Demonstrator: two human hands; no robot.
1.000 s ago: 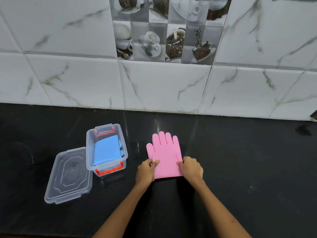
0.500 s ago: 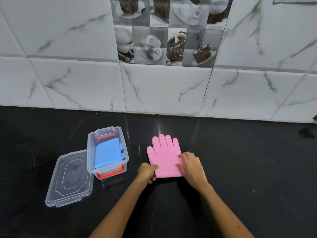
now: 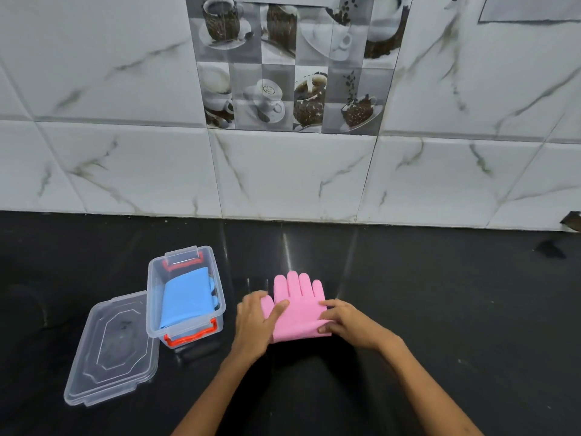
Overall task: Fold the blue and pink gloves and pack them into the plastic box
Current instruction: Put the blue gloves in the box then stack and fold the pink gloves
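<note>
The pink glove lies flat on the black counter with its fingers pointing at the wall. My left hand rests open across its left side and thumb. My right hand pinches the glove's lower right edge, and the cuff looks doubled over. To the left stands the clear plastic box with orange latches. The folded blue glove lies inside it.
The box's clear lid lies flat against the box's left side. A white marble-tiled wall rises behind the counter. A small dark object sits at the far right edge.
My left hand has slid up from the cuff's lower left corner onto the glove's left side and spread flat. My right hand stays at the right edge. The view has moved closer.
</note>
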